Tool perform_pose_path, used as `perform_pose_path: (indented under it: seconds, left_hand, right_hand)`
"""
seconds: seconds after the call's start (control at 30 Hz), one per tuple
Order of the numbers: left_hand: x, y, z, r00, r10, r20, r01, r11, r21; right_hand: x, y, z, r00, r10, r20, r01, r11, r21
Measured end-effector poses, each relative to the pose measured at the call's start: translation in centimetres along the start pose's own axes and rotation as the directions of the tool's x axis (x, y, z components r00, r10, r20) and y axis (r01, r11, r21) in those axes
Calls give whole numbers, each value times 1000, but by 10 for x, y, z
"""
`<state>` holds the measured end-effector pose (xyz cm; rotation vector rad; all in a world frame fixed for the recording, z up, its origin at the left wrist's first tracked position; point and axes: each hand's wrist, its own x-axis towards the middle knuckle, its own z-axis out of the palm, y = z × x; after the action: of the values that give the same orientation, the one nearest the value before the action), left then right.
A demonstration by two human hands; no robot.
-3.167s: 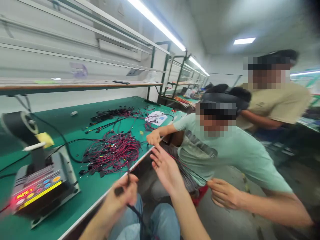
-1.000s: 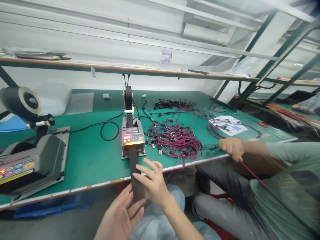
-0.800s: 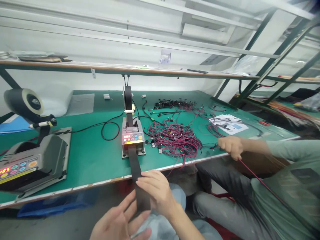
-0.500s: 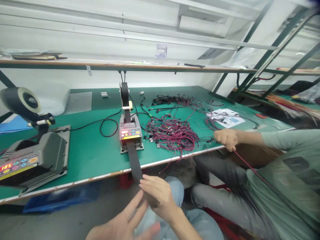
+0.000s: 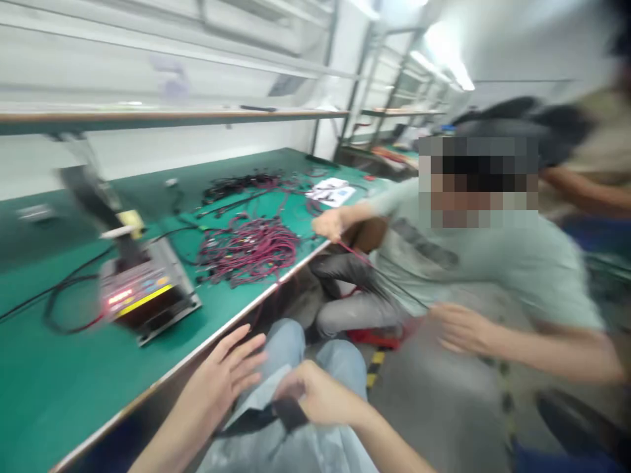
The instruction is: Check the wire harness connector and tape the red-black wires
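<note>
Above my lap, my right hand (image 5: 323,394) is closed on a strip of black tape (image 5: 292,412), part of which hangs below the fingers. My left hand (image 5: 231,368) is to the left of it, fingers spread and holding nothing. The grey tape dispenser (image 5: 148,292) sits on the green table (image 5: 44,374) at the left, blurred, with a black tape roll standing above it. No strip shows at its front now. Beside the dispenser lies a tangled pile of red and black wires (image 5: 251,246).
At the right a co-worker in a pale green shirt (image 5: 537,269) sits stretching a red and black cable (image 5: 365,259) between both hands. Printed papers (image 5: 330,192) and black connectors (image 5: 246,184) lie farther back. A shelf (image 5: 197,118) runs above the table.
The view has swung right. The tape strip that ran from the dispenser to my right hand is now off the dispenser, over my lap. My left hand has moved away from it.
</note>
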<state>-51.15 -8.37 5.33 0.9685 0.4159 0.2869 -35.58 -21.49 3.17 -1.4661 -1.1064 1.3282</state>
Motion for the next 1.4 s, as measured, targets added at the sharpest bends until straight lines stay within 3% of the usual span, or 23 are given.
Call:
perform_pose_path:
  seconds: [0.03, 0.07, 0.13, 0.2, 0.37, 0.4, 0.47, 0.53, 0.7, 0.83, 0.9, 0.97, 1.03, 1.1, 1.13, 1.17, 1.27, 1.3, 1.33, 1.4]
  left_hand:
    - [19, -11, 2, 998, 20, 58, -26, 993, 112]
    - [37, -22, 4, 987, -14, 158, -22, 974, 226]
    - [67, -41, 14, 922, -185, 342, 34, 915, 402]
    - [89, -53, 27, 832, -368, 415, 124, 853, 507]
    - [134, -63, 49, 623, -630, 463, 250, 722, 645]
    - [144, -64, 50, 590, -649, 480, 247, 712, 657]
    - [164, -63, 52, 573, -660, 486, 226, 697, 681]
    - [184, -61, 57, 573, -673, 467, 197, 666, 719]
    - [230, -53, 86, 508, -733, 452, 147, 591, 793]
    - [255, -53, 107, 468, -769, 435, 182, 565, 804]
    - [264, -54, 111, 447, -792, 416, 200, 542, 816]
    - [274, -53, 112, 423, -807, 413, 201, 527, 826]
    - [284, -51, 111, 412, -800, 436, 179, 540, 822]
    - [293, -50, 109, 433, -771, 468, 138, 569, 810]
    - [296, -49, 109, 448, -756, 477, 114, 577, 809]
    - [298, -49, 109, 460, -745, 483, 94, 582, 808]
    - [299, -49, 110, 466, -734, 493, 74, 588, 806]
    - [297, -50, 110, 463, -736, 494, 76, 589, 805]
    - [296, -50, 110, 460, -737, 495, 80, 590, 804]
    - [294, -50, 110, 460, -736, 496, 82, 592, 802]
  right_hand:
    - [-2, 4, -8, 994, 59, -88, -31, 955, 295]
    - [-5, 9, -16, 977, 137, -165, -25, 837, 546]
    - [-15, 22, -29, 926, 284, -248, 52, 555, 830]
    - [-31, 35, -38, 898, 352, -263, 131, 358, 925]
    - [-68, 68, -46, 907, 350, -234, 227, 61, 972]
    - [-72, 75, -47, 901, 355, -248, 261, 11, 965]
    - [-77, 86, -52, 876, 363, -316, 360, -58, 931]
    - [-79, 95, -58, 856, 357, -374, 435, -106, 894]
    - [-80, 99, -72, 845, 310, -436, 509, -216, 833]
    - [-86, 92, -85, 822, 265, -504, 560, -220, 799]
    - [-91, 89, -94, 794, 341, -503, 585, -206, 784]
    - [-93, 86, -102, 716, 514, -471, 625, -172, 762]
    - [-94, 83, -108, 590, 682, -432, 662, -103, 742]
    - [-93, 80, -112, 482, 758, -439, 674, -1, 738]
    - [-92, 79, -112, 471, 756, -454, 669, 29, 743]
    - [-91, 79, -113, 501, 730, -464, 660, 25, 751]
    - [-89, 80, -113, 706, 546, -451, 606, -137, 783]
    - [-89, 81, -112, 749, 486, -450, 591, -184, 786]
    - [-88, 83, -112, 766, 453, -456, 587, -205, 783]
    - [-87, 87, -111, 736, 492, -464, 611, -188, 769]
